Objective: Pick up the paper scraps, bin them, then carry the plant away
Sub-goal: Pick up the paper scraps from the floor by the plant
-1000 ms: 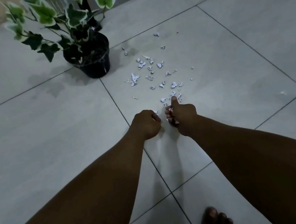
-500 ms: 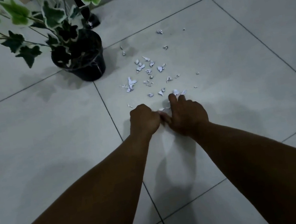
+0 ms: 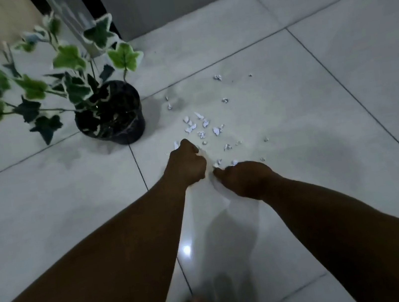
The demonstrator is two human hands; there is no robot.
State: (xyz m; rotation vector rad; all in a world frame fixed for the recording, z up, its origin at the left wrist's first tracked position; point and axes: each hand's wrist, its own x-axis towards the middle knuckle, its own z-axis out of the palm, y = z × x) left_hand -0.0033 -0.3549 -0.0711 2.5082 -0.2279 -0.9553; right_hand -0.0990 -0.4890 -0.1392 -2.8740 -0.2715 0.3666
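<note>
Paper scraps point(image 3: 203, 126): scattered on floor tile, just beyond both hands, right of potted plant point(image 3: 111, 112). Left hand point(image 3: 187, 164) nearer, fingers clenched around gathered white paper. Right hand point(image 3: 246, 178): curled at nearest scraps; contents cannot be told.

I can read no text, label, brand, number or sign anywhere in my view; nothing lettered shows on any surface here.

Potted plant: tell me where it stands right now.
In the head view, the potted plant stands upper left on the tiled floor, left of the paper scraps, beyond the left hand.
</note>
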